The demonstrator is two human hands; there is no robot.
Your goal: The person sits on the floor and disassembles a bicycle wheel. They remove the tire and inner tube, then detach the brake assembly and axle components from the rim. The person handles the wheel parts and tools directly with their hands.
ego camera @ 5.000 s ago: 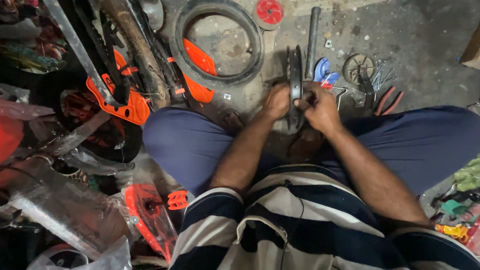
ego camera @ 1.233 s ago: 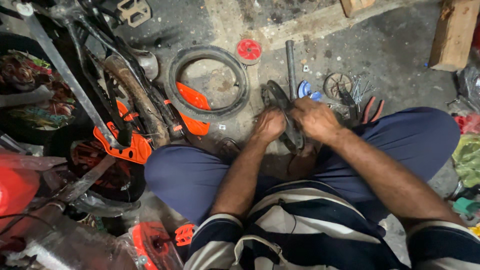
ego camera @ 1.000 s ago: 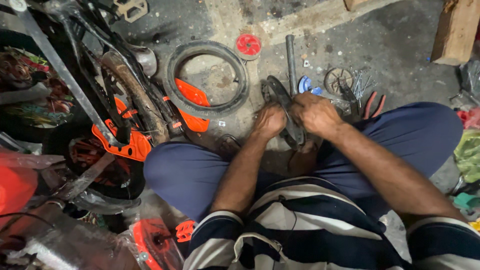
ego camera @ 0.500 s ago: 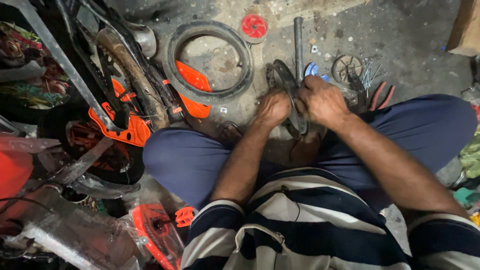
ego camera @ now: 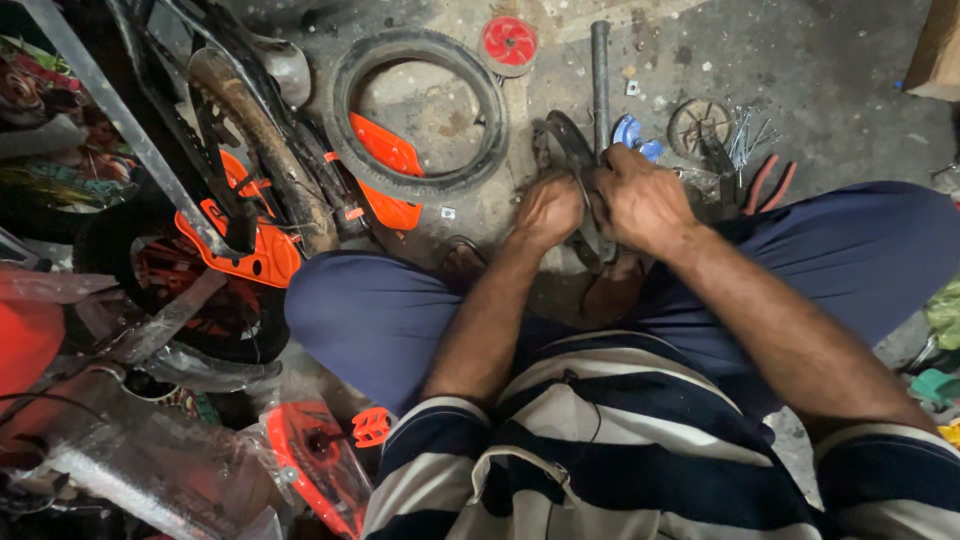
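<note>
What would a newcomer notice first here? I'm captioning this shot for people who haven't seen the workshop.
Both hands meet at centre: the left hand and right hand grip a small dark wheel part above the lap. Just beyond lies a black tyre on the concrete floor, and a small bicycle with orange parts fills the left side.

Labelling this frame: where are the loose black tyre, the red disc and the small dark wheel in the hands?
loose black tyre (ego camera: 345,95): head view, left rim.
red disc (ego camera: 509,42): head view, centre.
small dark wheel (ego camera: 568,140): head view, upper edge.
</note>
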